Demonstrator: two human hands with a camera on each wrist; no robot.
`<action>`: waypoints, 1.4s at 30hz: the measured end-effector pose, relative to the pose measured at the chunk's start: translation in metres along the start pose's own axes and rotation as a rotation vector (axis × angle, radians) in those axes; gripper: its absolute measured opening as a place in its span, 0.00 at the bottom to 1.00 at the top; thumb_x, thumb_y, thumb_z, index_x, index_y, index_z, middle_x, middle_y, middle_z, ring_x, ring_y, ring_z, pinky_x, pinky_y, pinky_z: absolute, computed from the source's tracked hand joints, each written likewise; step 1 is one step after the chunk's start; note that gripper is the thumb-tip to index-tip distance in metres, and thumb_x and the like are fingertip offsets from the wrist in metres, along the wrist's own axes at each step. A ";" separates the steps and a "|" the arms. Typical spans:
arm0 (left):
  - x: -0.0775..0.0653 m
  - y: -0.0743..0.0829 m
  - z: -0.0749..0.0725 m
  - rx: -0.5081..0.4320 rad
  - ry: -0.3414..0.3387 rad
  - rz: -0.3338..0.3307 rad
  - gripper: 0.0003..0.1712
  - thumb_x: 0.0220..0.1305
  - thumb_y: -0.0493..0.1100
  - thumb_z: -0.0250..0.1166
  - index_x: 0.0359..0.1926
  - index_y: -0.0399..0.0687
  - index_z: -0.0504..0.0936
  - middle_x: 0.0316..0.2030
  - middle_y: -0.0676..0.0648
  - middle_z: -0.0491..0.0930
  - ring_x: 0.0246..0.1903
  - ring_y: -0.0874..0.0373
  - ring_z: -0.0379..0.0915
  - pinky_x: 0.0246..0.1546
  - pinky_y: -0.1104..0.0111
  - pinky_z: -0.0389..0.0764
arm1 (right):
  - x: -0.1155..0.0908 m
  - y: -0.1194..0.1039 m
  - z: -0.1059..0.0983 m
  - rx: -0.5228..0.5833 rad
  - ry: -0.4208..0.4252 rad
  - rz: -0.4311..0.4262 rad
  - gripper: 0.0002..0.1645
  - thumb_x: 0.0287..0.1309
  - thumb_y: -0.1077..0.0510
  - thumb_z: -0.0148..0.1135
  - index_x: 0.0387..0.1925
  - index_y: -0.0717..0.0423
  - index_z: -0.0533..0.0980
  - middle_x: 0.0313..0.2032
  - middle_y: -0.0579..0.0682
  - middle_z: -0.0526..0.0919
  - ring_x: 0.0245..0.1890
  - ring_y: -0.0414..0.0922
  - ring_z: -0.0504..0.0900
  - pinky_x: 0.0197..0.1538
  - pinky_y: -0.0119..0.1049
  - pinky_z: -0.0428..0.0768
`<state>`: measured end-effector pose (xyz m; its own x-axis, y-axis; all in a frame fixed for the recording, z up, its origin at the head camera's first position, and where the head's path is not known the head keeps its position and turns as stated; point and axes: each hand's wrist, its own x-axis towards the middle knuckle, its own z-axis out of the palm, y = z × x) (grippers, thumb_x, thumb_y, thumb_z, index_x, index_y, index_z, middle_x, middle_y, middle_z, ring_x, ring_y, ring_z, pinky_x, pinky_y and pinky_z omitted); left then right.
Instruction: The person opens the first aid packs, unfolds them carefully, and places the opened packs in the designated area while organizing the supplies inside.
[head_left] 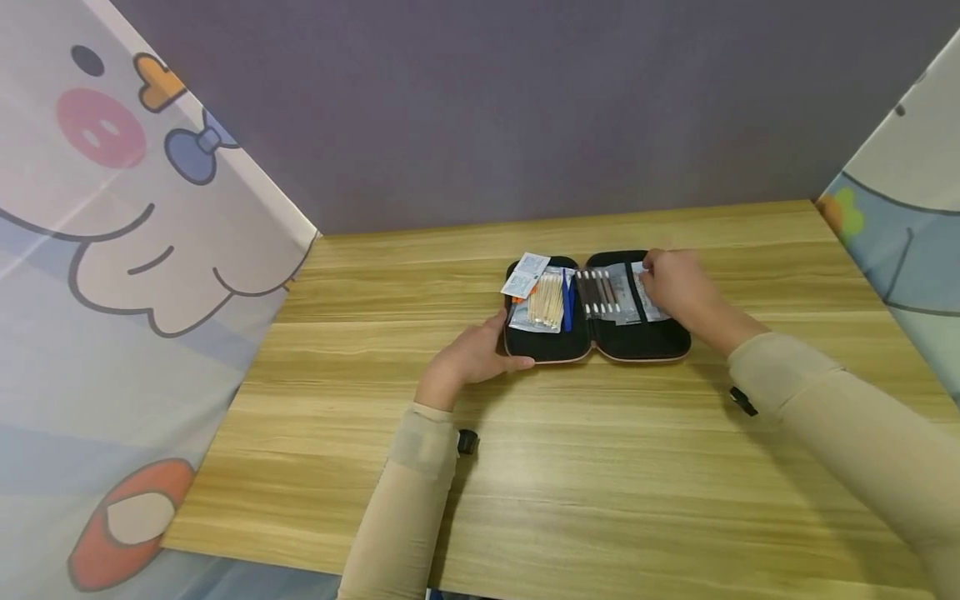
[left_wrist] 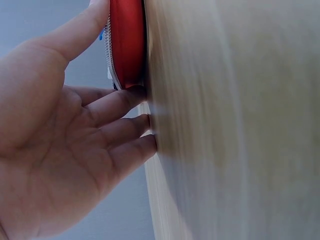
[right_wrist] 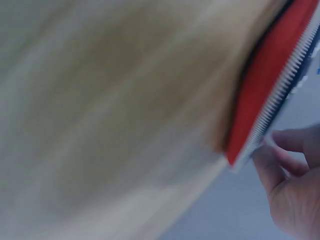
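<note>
A small zip case (head_left: pixel 551 346) lies unfolded on the table, black inside with a red outer shell (left_wrist: pixel 127 42). Its left half holds a bag of cotton swabs (head_left: pixel 546 302), a blue tool (head_left: pixel 567 300) and a white printed sachet (head_left: pixel 525 275). More swabs (head_left: pixel 597 292) and a white packet (head_left: pixel 651 292) sit in the right half by a black strap (head_left: pixel 635 292). My left hand (head_left: pixel 476 354) touches the left half's near corner, fingers fairly straight, thumb along the front edge. My right hand (head_left: pixel 681 287) pinches the white packet at the right edge; its fingertips are partly hidden.
The wooden table (head_left: pixel 337 358) extends around the case. A grey panel (head_left: pixel 487 108) stands behind it, and cartoon-printed cloth (head_left: pixel 112 333) hangs on the left, with similar cloth (head_left: pixel 915 233) on the right. Each wrist carries a small black camera.
</note>
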<state>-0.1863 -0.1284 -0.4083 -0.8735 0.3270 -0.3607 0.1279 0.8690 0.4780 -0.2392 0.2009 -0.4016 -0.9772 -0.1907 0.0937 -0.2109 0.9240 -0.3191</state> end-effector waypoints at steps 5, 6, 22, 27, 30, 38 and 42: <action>0.000 0.002 0.000 -0.018 0.003 0.008 0.67 0.65 0.69 0.72 0.87 0.49 0.42 0.84 0.40 0.56 0.82 0.43 0.56 0.82 0.50 0.63 | -0.014 0.002 -0.015 -0.243 -0.082 -0.255 0.08 0.67 0.68 0.59 0.36 0.68 0.83 0.34 0.63 0.86 0.31 0.57 0.86 0.38 0.57 0.86; 0.000 0.003 0.000 -0.021 0.006 0.010 0.67 0.65 0.69 0.72 0.87 0.49 0.42 0.84 0.40 0.57 0.82 0.43 0.56 0.82 0.50 0.63 | -0.017 0.003 -0.016 -0.266 -0.100 -0.287 0.07 0.66 0.68 0.60 0.35 0.67 0.83 0.35 0.62 0.86 0.33 0.57 0.87 0.43 0.59 0.86; 0.000 0.005 0.000 -0.010 0.003 -0.003 0.67 0.65 0.69 0.72 0.88 0.50 0.41 0.84 0.41 0.56 0.82 0.44 0.56 0.82 0.50 0.62 | -0.028 0.015 -0.003 -0.065 -0.155 -0.246 0.24 0.70 0.65 0.63 0.62 0.77 0.78 0.66 0.74 0.78 0.65 0.73 0.77 0.64 0.65 0.80; 0.000 0.005 0.002 -0.007 0.004 -0.010 0.66 0.65 0.68 0.72 0.88 0.50 0.42 0.84 0.41 0.56 0.82 0.44 0.56 0.82 0.50 0.63 | -0.030 0.016 0.001 0.007 -0.140 -0.182 0.26 0.72 0.64 0.61 0.65 0.77 0.75 0.68 0.75 0.75 0.32 0.60 0.86 0.52 0.56 0.86; 0.000 0.005 0.003 -0.010 0.002 -0.014 0.66 0.65 0.69 0.72 0.88 0.50 0.42 0.84 0.42 0.56 0.82 0.44 0.56 0.82 0.50 0.63 | -0.031 0.017 0.002 0.034 -0.134 -0.164 0.27 0.73 0.64 0.60 0.67 0.76 0.75 0.68 0.75 0.75 0.18 0.49 0.74 0.43 0.51 0.81; 0.002 0.003 0.004 -0.004 0.004 0.000 0.66 0.65 0.69 0.72 0.88 0.51 0.42 0.83 0.40 0.58 0.82 0.43 0.58 0.81 0.49 0.64 | -0.022 0.014 0.001 0.062 -0.124 -0.186 0.25 0.71 0.67 0.58 0.65 0.76 0.75 0.66 0.76 0.77 0.65 0.72 0.78 0.64 0.66 0.80; 0.002 0.002 0.002 -0.013 0.013 -0.003 0.67 0.65 0.68 0.72 0.88 0.51 0.41 0.83 0.40 0.59 0.81 0.42 0.58 0.81 0.49 0.64 | -0.008 -0.003 -0.007 0.078 -0.124 -0.196 0.24 0.72 0.66 0.59 0.65 0.74 0.76 0.67 0.74 0.77 0.61 0.70 0.81 0.63 0.64 0.81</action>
<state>-0.1868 -0.1251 -0.4096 -0.8801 0.3191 -0.3516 0.1190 0.8651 0.4873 -0.2305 0.2018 -0.3952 -0.9122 -0.4072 0.0464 -0.3933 0.8378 -0.3788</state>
